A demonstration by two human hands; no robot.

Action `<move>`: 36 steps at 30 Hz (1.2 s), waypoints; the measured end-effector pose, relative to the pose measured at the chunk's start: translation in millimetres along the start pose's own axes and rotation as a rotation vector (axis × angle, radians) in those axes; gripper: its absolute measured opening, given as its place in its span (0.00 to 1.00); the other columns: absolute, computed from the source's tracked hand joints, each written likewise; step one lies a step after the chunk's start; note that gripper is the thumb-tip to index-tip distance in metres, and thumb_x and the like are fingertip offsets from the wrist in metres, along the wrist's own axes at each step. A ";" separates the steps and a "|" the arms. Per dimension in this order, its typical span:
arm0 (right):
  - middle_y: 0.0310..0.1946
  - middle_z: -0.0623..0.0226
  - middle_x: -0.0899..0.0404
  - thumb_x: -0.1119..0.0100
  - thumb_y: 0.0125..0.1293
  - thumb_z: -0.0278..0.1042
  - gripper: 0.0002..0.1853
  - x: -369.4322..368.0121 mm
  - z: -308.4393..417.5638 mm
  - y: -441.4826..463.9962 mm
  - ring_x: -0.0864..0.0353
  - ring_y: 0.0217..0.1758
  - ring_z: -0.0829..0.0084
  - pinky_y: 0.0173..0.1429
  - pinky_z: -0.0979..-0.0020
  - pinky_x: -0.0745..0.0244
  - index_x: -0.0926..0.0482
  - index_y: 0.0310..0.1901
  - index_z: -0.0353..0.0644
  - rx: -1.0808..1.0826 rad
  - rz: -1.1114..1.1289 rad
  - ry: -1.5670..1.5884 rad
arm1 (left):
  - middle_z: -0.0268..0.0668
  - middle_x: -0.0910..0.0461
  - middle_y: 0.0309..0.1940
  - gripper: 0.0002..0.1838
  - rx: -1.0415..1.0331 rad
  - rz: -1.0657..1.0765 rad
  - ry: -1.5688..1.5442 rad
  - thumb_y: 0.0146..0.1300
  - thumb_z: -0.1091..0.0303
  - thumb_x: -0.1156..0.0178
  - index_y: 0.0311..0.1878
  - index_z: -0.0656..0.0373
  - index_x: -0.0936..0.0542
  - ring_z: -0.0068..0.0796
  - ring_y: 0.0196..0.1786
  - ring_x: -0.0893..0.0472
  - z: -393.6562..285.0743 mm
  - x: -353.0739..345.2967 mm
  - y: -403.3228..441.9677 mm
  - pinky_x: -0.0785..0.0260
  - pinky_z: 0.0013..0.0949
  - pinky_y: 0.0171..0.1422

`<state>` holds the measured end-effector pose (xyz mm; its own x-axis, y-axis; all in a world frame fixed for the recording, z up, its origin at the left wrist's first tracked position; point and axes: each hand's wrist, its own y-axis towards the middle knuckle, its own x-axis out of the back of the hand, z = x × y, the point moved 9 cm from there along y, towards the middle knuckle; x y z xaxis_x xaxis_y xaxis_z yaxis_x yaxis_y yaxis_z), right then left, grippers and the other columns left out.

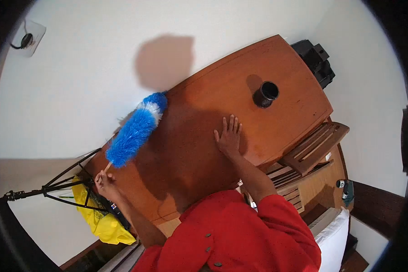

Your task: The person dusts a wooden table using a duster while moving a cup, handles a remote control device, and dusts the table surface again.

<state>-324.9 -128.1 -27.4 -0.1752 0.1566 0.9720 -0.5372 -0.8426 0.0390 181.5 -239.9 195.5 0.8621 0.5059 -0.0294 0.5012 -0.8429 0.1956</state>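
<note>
Duster (132,136) left of centre in the frame, along the surface (204,97) and wall (81,90). Left grip (105,185), lower left, closed round its handle (108,167); right grip (230,139), mid-frame, spread flat. We judge it light, soft, best held by the stiff handle. Handle's end hidden; we can't tell whether bristles (143,120) touch wall.

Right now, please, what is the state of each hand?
Left hand: closed, holding the duster by its handle.
Right hand: open, palm down, seemingly resting on the table.
</note>
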 end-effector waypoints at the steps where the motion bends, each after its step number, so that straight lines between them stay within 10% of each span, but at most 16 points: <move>1: 0.81 0.44 0.56 0.58 0.77 0.60 0.39 2.6 1.3 -0.9 0.60 0.84 0.45 0.83 0.39 0.66 0.43 0.78 0.39 0.001 -0.005 0.009 | 0.34 0.22 0.26 0.10 0.037 0.011 0.006 0.75 0.64 0.39 0.46 0.61 0.22 0.22 0.27 0.23 12.3 -3.4 0.1 0.31 0.25 0.29; 8: 0.80 0.43 0.53 0.56 0.76 0.59 0.38 5.4 -1.7 -4.3 0.56 0.83 0.44 0.83 0.39 0.63 0.40 0.76 0.37 0.053 -0.151 0.007 | 0.35 0.22 0.28 0.12 -0.332 0.119 -0.025 0.79 0.62 0.45 0.47 0.64 0.22 0.21 0.29 0.25 11.4 -108.5 -87.5 0.31 0.25 0.33; 20: 0.81 0.46 0.54 0.58 0.77 0.60 0.38 2.2 -1.8 -2.8 0.59 0.85 0.47 0.84 0.42 0.66 0.41 0.77 0.40 0.012 -0.069 -0.016 | 0.35 0.19 0.30 0.17 0.016 0.312 -0.215 0.80 0.58 0.50 0.49 0.64 0.21 0.22 0.31 0.23 56.2 -78.4 -72.6 0.30 0.28 0.36; 32: 0.79 0.43 0.50 0.51 0.74 0.58 0.38 12.2 -2.1 -5.5 0.55 0.83 0.45 0.82 0.39 0.61 0.40 0.76 0.39 0.050 -0.174 0.072 | 0.40 0.14 0.43 0.21 0.673 0.900 -0.174 0.77 0.62 0.41 0.66 0.63 0.23 0.25 0.39 0.18 100.2 -226.8 -212.6 0.26 0.30 0.40; 36: 0.79 0.43 0.49 0.50 0.73 0.58 0.38 7.3 -3.3 -5.3 0.53 0.83 0.45 0.82 0.38 0.60 0.38 0.75 0.39 0.056 -0.197 0.038 | 0.39 0.14 0.47 0.19 0.300 0.942 0.347 0.73 0.73 0.42 0.66 0.60 0.22 0.26 0.37 0.17 125.8 -199.7 -185.0 0.22 0.32 0.43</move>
<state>-326.1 -120.8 -21.3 -0.1027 0.3399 0.9348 -0.5174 -0.8210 0.2416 -74.1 -208.0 41.8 0.8683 -0.3944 0.3007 -0.3235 -0.9100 -0.2593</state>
